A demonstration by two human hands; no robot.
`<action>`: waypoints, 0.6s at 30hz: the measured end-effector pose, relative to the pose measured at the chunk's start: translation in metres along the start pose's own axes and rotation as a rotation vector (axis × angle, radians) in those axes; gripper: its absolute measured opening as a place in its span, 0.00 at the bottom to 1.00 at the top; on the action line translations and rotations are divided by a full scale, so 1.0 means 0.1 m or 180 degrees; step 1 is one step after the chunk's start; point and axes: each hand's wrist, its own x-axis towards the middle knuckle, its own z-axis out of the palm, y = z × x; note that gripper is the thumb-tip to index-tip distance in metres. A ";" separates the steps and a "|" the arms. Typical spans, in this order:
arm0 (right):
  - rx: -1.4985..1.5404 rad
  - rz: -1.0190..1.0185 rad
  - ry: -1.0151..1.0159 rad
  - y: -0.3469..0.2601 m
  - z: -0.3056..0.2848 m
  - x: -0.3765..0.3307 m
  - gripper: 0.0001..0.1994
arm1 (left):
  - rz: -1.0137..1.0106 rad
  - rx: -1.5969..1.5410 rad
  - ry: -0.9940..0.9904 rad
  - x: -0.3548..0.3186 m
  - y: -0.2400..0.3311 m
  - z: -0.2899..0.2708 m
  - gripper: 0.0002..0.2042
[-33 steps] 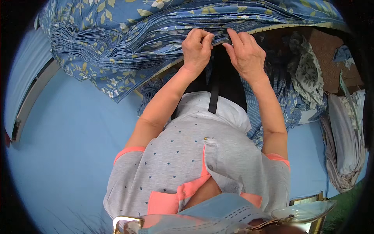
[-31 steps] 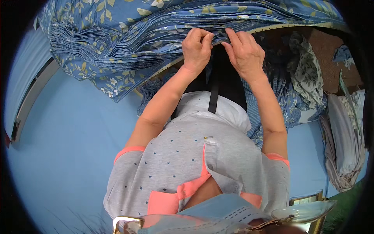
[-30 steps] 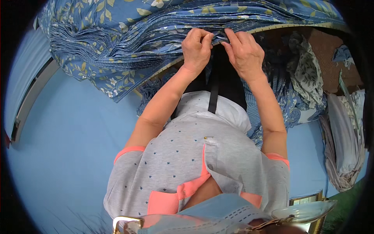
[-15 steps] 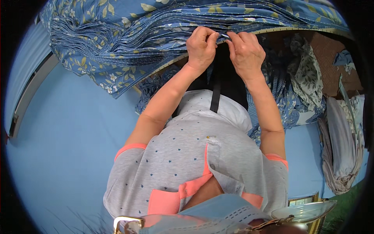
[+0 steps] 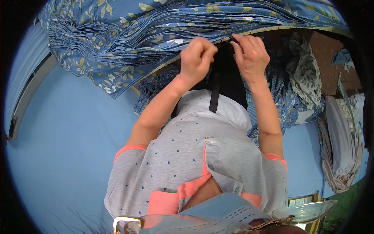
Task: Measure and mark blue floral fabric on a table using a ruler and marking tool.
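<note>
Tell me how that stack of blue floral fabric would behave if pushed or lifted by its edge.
The blue floral fabric stack probably flops: its layers ripple and droop. Likely heavy as a stack, given its many layers. Sheets may slide apart; left hand and right hand work at its edge.

Grey short-sleeved polo shirt (image 5: 194, 163) speckled with small blue marks, coral collar, placket and sleeve cuffs, bare forearms.

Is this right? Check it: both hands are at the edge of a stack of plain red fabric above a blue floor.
Not quite. The head view shows the left hand and right hand at the edge of blue floral fabric, not plain red. The floor is blue.
</note>
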 end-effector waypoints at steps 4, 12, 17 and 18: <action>0.0243 0.0158 0.0341 0.14 -0.05 -0.13 0.13 | 0.0886 0.0561 -0.1396 -0.33 -0.13 -0.01 0.05; 0.0665 0.0725 0.0426 0.18 0.01 -0.22 0.12 | 0.0840 0.2084 -0.2485 -0.41 -0.19 0.26 0.11; 0.1098 0.1159 0.0384 0.38 0.26 -0.21 0.08 | 0.1603 0.2152 -0.0184 -0.21 -0.06 -0.18 0.19; 0.1088 0.0972 0.0536 0.42 0.32 -0.18 0.07 | 0.1547 0.2264 0.0029 -0.13 -0.10 -0.27 0.21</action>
